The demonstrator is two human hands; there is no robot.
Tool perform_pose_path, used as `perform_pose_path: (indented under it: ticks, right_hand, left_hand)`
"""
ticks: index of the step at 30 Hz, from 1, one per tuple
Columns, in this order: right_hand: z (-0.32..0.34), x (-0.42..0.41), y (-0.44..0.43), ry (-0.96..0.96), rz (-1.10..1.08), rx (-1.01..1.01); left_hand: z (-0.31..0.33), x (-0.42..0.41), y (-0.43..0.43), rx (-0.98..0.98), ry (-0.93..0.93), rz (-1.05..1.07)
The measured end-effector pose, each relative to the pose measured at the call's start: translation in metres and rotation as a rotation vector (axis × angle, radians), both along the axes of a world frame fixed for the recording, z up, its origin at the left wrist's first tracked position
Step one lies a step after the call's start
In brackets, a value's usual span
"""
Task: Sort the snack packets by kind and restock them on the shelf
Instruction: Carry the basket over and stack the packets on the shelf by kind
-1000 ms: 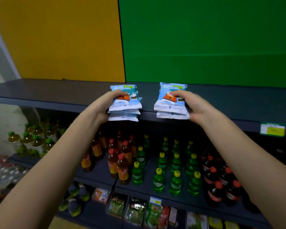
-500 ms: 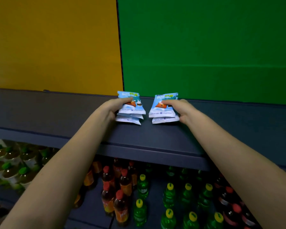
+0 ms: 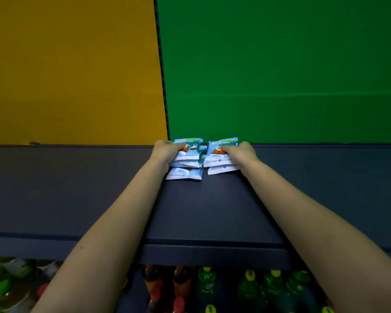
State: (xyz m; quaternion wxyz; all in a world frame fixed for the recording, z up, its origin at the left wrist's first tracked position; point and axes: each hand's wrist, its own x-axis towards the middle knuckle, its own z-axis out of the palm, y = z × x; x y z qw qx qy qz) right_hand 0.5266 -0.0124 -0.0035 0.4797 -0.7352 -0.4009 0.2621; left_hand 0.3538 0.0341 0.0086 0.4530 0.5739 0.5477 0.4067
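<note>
Up against the green panel (image 3: 280,75), the dark shelf (image 3: 212,211) carries two small piles of blue-and-white snack packets at its back edge. The left hand (image 3: 165,150) grips the left stack (image 3: 185,171), fingers curled over its top packet. The right hand (image 3: 243,151) holds the right stack (image 3: 220,163) likewise, just beside it.

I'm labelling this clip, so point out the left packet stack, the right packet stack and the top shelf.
left packet stack (image 3: 185,174): head view, face of bottom packet.
right packet stack (image 3: 218,162): head view, white band of top packet.
top shelf (image 3: 212,211): head view, bare surface before the stacks.
</note>
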Motion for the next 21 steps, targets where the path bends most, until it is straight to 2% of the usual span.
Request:
perform_pose_path:
  ticks: [6,12,14,17,21]
  right_hand:
    - [-0.007,-0.003,0.006,-0.253,0.012,-0.095]
    - [-0.005,-0.006,-0.001,-0.457,0.034,-0.219]
    - [0.003,-0.004,-0.014,-0.483,0.034,-0.187]
    - [0.015,0.006,-0.044,-0.542,0.028,-0.097]
    - [0.028,0.023,-0.111,-0.689,0.006,-0.008]
  left_hand:
    - [-0.007,0.003,0.011,-0.106,0.068,-0.17]
    - [-0.008,0.008,0.004,-0.062,0.205,-0.204]
    - [-0.006,0.008,0.0,0.046,0.275,-0.153]
    - [0.007,0.005,-0.011,0.364,0.421,-0.037]
    - [0.028,0.015,-0.048,0.711,0.477,-0.119]
